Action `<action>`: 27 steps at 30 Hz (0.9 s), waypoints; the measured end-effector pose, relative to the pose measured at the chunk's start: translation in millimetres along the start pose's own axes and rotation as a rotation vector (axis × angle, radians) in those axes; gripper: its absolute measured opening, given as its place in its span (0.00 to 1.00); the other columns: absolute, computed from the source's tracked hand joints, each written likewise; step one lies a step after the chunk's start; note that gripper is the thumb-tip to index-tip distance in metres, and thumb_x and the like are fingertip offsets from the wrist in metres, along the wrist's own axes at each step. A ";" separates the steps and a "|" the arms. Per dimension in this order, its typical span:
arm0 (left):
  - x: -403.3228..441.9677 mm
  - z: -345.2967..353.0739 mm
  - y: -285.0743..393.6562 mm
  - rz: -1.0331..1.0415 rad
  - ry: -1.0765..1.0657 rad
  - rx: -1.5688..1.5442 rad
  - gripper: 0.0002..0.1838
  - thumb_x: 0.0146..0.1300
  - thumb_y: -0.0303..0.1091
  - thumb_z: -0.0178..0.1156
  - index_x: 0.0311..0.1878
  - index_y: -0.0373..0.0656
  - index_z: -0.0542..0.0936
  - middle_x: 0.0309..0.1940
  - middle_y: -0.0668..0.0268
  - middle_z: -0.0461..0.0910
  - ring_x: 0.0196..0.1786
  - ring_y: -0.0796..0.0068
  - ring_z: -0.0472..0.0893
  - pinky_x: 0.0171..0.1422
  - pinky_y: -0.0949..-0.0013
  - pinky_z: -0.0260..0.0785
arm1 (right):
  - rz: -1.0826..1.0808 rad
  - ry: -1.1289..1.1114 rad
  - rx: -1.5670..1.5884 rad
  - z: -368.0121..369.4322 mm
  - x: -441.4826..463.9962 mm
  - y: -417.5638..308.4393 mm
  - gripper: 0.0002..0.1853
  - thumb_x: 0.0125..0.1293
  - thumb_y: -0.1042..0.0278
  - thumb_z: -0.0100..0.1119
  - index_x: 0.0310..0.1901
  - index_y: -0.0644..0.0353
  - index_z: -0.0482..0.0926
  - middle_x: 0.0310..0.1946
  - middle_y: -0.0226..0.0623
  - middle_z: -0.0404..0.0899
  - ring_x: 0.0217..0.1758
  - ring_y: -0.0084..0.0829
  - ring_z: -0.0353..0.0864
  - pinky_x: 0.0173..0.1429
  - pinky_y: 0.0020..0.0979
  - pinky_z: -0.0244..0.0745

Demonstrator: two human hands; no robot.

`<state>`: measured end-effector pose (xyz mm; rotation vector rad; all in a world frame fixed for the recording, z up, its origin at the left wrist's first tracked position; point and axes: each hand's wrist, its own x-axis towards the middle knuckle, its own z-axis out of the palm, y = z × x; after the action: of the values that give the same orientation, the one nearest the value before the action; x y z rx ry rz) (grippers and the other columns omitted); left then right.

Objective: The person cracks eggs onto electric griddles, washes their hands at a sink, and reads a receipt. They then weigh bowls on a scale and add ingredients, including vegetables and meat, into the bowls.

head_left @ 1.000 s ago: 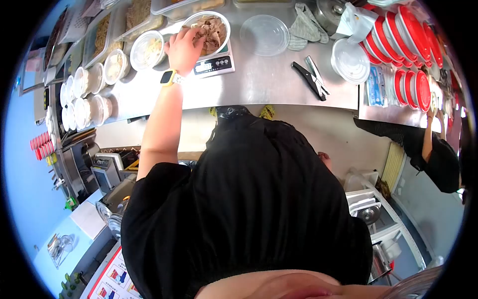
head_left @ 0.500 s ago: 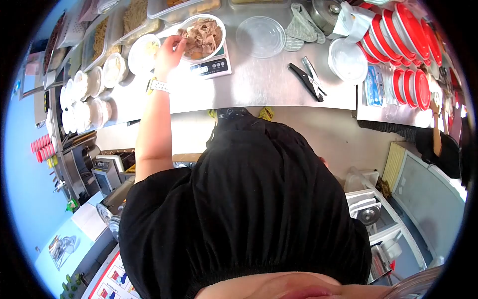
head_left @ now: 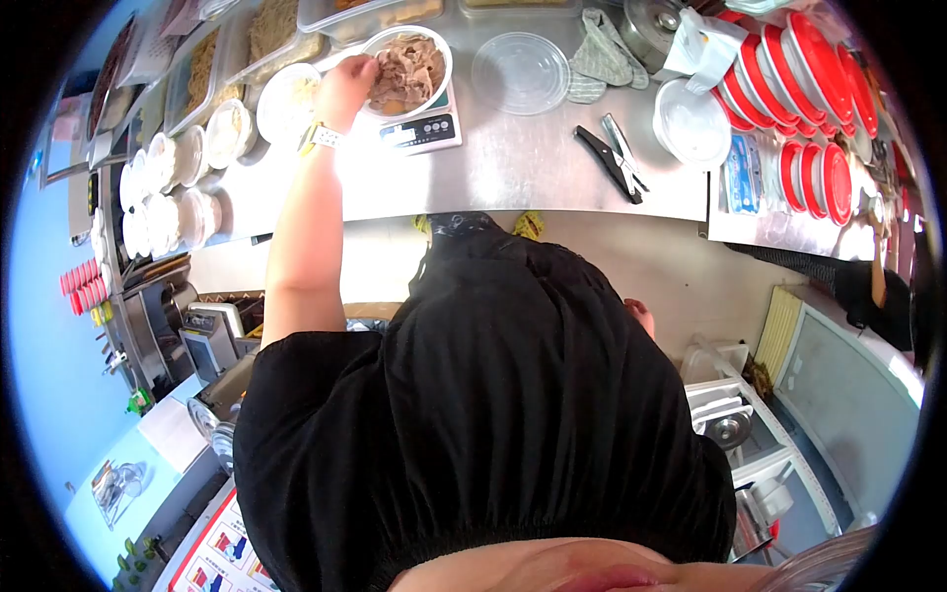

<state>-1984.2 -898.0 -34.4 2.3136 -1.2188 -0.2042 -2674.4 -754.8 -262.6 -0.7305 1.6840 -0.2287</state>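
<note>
My left hand (head_left: 345,91) is over the left rim of a round white bowl (head_left: 446,83), its fingers curled together; whatever may be between them is hidden. Thin slices of brownish meat (head_left: 410,69) fill the bowl, with something orange at its lower side. Under the bowl is a digital kitchen scale (head_left: 426,132). Just left of my hand stands another white bowl (head_left: 280,111) with pale food in it. Beside my right hip, only part of my right hand (head_left: 640,314) shows past the black shirt, away from the counter.
On the steel counter (head_left: 503,178) lie a clear round lid (head_left: 520,74), a black-handled stapler-like tool (head_left: 610,163) and a grey mitt (head_left: 605,54). Red-rimmed bowls (head_left: 789,74) are stacked at right beside a white tub (head_left: 692,123). Lidded tubs (head_left: 168,217) line the left; food trays (head_left: 276,35) stand behind.
My left hand has drawn back slightly from the meat toward the bowl's left rim, and its fingers have curled in. More of my right hand shows beside the shirt.
</note>
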 end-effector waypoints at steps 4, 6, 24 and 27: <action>-15.5 -4.9 5.0 0.146 0.098 0.211 0.15 0.62 0.47 0.59 0.44 0.50 0.83 0.41 0.61 0.83 0.46 0.55 0.80 0.52 0.58 0.70 | -0.034 -0.010 -0.057 4.9 2.6 2.0 0.14 0.68 0.68 0.48 0.49 0.62 0.80 0.44 0.37 0.82 0.44 0.30 0.80 0.47 0.29 0.74; -22.2 -6.2 7.6 0.152 0.155 0.255 0.13 0.61 0.46 0.60 0.44 0.52 0.83 0.41 0.62 0.83 0.47 0.56 0.80 0.53 0.57 0.69 | -0.010 -0.025 -0.021 -1.1 13.1 23.9 0.14 0.68 0.68 0.48 0.49 0.62 0.80 0.45 0.38 0.82 0.46 0.31 0.80 0.48 0.29 0.74; -26.6 -7.7 47.3 0.449 0.081 0.508 0.13 0.62 0.46 0.58 0.47 0.59 0.84 0.46 0.69 0.77 0.51 0.60 0.75 0.55 0.52 0.64 | -0.028 -0.051 0.061 -7.1 14.0 24.9 0.14 0.67 0.69 0.48 0.48 0.61 0.81 0.44 0.37 0.81 0.44 0.33 0.80 0.49 0.30 0.74; -15.3 5.5 44.1 0.497 0.065 0.563 0.11 0.60 0.47 0.60 0.41 0.57 0.84 0.44 0.66 0.79 0.50 0.60 0.77 0.53 0.50 0.68 | -0.078 -0.029 -0.206 -10.6 27.8 39.9 0.14 0.67 0.68 0.48 0.48 0.62 0.81 0.45 0.37 0.81 0.46 0.34 0.80 0.51 0.30 0.74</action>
<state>-2027.2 -908.2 -18.4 2.3233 -1.9560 0.4385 -2700.1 -742.1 -303.4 -0.9496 1.6684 -0.0996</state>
